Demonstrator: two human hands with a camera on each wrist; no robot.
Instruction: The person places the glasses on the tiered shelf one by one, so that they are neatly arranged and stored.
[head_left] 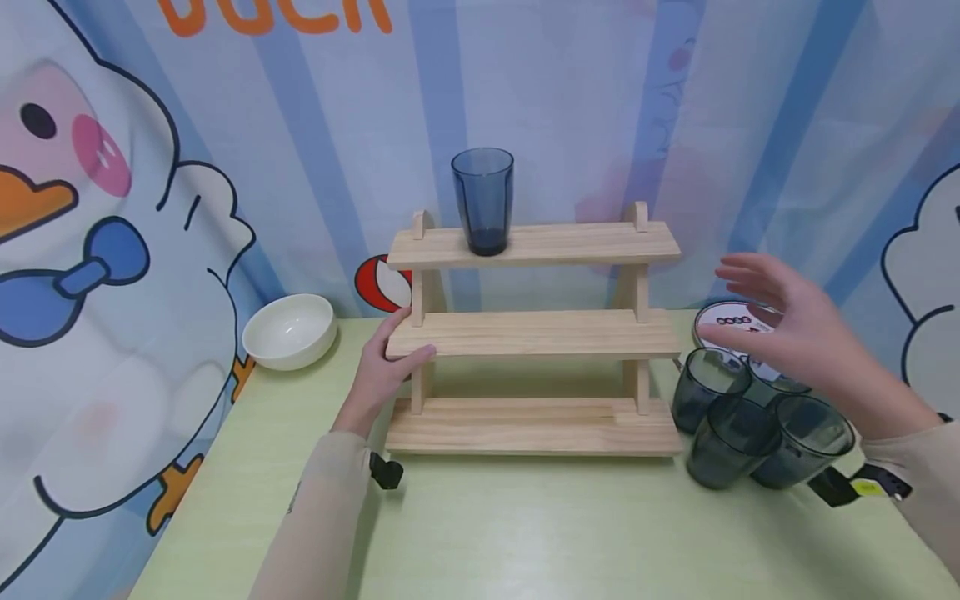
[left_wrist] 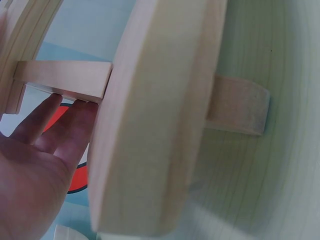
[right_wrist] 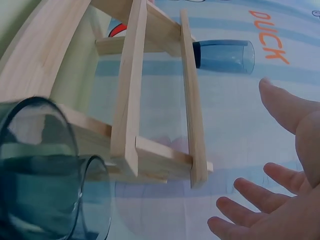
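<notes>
Currently, the left hand (head_left: 377, 367) is gripping the wooden rack (head_left: 532, 427) at its middle shelf (head_left: 532, 333). The right hand (head_left: 802, 325), thumb and fingers wide apart, is hovering near four glasses (head_left: 731, 454) right of the rack. One blue glass (head_left: 483, 204) is standing on the top shelf (head_left: 573, 242).

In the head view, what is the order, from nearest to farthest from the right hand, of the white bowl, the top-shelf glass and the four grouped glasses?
From the right hand:
1. Four glasses, clustered below it, by the right end of the wooden rack.
2. Glass on the top shelf, left of center.
3. White bowl, past the rack's left end.
</notes>
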